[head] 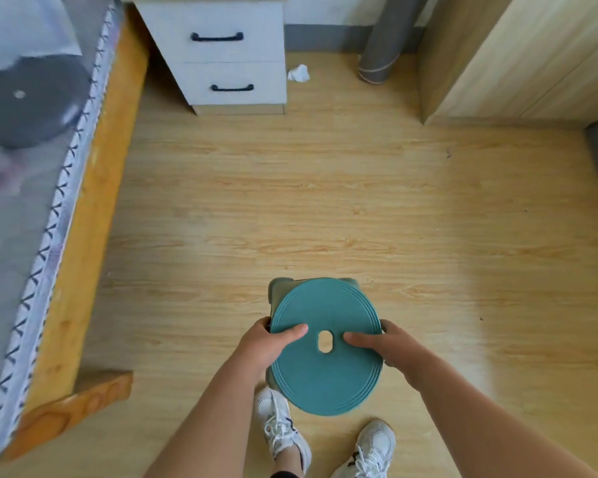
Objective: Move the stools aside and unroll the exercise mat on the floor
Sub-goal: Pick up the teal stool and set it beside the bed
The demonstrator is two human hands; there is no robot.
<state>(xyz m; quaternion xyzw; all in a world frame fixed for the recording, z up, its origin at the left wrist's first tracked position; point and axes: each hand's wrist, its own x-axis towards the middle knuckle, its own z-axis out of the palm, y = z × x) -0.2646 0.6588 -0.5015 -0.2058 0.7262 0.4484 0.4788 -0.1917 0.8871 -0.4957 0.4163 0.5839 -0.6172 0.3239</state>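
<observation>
A teal round-topped stool (325, 377) with an oval hole in its seat is low in the middle of the view, just ahead of my feet. My left hand (268, 343) grips the seat's left rim, thumb lying on top. My right hand (382, 343) grips the right rim the same way. A dark round stool seat (32, 101) lies on the bed at the upper left. The rolled grey exercise mat (382, 46) stands upright against the far wall, between the drawer unit and the wardrobe.
The bed with its wooden frame (80, 257) runs along the left side. A white two-drawer unit (228, 56) stands at the back, crumpled white paper (298, 73) beside it. A wooden wardrobe (518, 60) fills the upper right. Wood floor (325, 201) stretches ahead.
</observation>
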